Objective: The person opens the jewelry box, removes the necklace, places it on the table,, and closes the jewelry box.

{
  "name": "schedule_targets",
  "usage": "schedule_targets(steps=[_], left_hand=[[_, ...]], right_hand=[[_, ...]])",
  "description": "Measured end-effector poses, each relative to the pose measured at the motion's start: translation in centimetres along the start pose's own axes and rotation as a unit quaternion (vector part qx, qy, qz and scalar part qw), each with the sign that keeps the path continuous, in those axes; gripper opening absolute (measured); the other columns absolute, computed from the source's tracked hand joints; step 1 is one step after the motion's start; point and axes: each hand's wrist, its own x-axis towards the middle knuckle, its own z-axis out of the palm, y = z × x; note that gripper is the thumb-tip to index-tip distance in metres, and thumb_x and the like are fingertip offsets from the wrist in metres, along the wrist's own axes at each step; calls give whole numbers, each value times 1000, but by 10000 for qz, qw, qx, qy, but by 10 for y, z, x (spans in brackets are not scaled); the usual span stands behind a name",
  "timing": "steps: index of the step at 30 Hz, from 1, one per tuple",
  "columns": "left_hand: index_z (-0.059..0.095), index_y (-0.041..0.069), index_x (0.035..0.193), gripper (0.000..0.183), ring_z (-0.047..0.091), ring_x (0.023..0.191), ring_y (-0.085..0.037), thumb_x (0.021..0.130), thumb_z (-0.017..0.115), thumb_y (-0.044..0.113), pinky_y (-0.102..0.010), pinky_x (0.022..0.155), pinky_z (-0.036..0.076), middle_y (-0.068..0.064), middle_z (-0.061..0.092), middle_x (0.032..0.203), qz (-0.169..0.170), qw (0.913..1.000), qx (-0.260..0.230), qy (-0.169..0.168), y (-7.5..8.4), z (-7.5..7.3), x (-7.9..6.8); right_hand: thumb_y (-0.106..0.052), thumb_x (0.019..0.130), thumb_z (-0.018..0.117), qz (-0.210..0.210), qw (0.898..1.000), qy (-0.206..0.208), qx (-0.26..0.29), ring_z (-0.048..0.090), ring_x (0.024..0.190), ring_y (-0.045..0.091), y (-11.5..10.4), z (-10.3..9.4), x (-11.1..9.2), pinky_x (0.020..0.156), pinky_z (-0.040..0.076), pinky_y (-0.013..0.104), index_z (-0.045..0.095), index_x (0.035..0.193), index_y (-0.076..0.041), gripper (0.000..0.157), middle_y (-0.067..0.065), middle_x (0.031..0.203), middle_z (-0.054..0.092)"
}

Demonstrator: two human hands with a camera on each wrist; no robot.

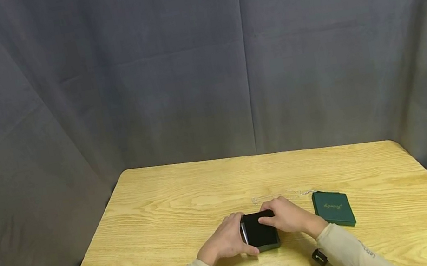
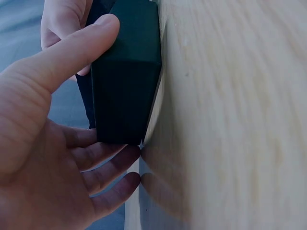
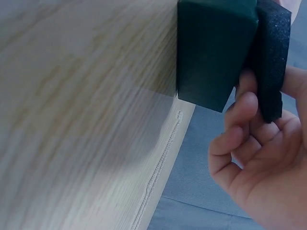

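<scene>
A small dark green box [image 1: 269, 247] stands on the table in front of me. My left hand [image 1: 227, 239] grips it from the left, thumb on the near side and fingers about the far side, as the left wrist view shows against the box wall [image 2: 127, 96]. My right hand [image 1: 288, 215] pinches a black foam insert [image 3: 272, 57] between thumb and fingers. In the right wrist view the insert's edge is raised above the box. A white strip shows beside the insert at the box's left. What lies under the foam is hidden.
To the right lies a flat green lid [image 1: 333, 208] with gold lettering. Behind the hands a thin silvery chain necklace [image 1: 306, 192] stretches along the wooden table [image 1: 158, 208], reaching the lid's far corner. Grey curtains [image 1: 180, 86] hang behind the table.
</scene>
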Motion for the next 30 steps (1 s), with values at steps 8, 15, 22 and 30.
schedule_targets(steps=[8, 15, 22, 30], left_hand=[[33, 3, 143, 100, 42, 122, -25, 69, 79, 53, -42, 99, 37, -8, 43, 135, -36, 10000, 7, 20, 1, -3, 3], [34, 4, 142, 98, 42, 122, -26, 69, 80, 52, -43, 98, 38, -9, 43, 136, -14, 10000, -1, 7, 2, -3, 3], [36, 5, 141, 95, 39, 127, -26, 70, 80, 51, -43, 100, 37, -8, 40, 140, -70, 9999, -36, -69, 1, 0, 1], [40, 6, 139, 91, 41, 124, -24, 71, 79, 51, -40, 99, 38, -5, 44, 135, 62, 10000, 47, -6, -1, -1, 0]], right_hand=[[-23, 93, 62, -107, 9999, 18, -87, 57, 68, 1, -1, -3, 3, 64, 47, 25, 68, 91, -15, 10, -10, 80, 64], [-23, 93, 62, -192, 9997, -32, -120, 57, 67, 1, -2, -2, 5, 66, 48, 27, 68, 90, -15, 10, -11, 79, 63], [-23, 92, 63, -363, 9990, -132, -235, 56, 65, 1, -1, 5, 5, 61, 48, 24, 67, 88, -14, 10, -9, 78, 63], [-28, 91, 64, -103, 9989, -327, -331, 54, 62, 2, -5, 5, 3, 59, 46, 25, 66, 94, -11, 17, -8, 78, 61]])
